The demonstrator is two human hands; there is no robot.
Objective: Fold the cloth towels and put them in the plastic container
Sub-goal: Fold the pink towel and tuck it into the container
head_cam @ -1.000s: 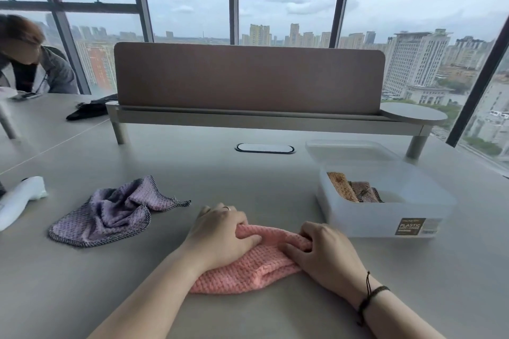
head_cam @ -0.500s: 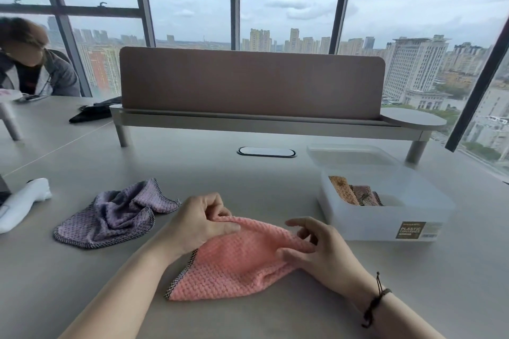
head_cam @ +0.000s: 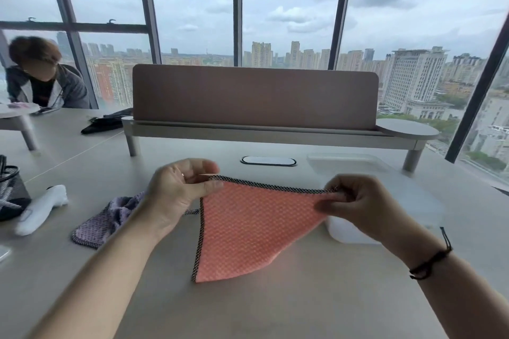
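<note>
A pink waffle-weave towel (head_cam: pixel 248 228) with a dark checked hem hangs spread in the air above the table. My left hand (head_cam: pixel 179 190) pinches its upper left corner and my right hand (head_cam: pixel 355 203) pinches its upper right corner, the top hem stretched between them. A crumpled purple towel (head_cam: pixel 110 220) lies on the table at the left, partly behind my left wrist. The clear plastic container (head_cam: pixel 413 201) stands at the right, mostly hidden by my right hand and the towel; its contents are not visible.
The container's clear lid (head_cam: pixel 349 162) lies behind it. A white device (head_cam: pixel 41 209) and a dark mesh bag (head_cam: pixel 11 190) sit at the left edge. A brown desk divider (head_cam: pixel 253 96) on a raised shelf closes the back. Another person (head_cam: pixel 41 77) sits far left.
The pink towel was bunched on the table under both hands; I lifted it, and it now hangs open between my two hands. The view tilted upward.
</note>
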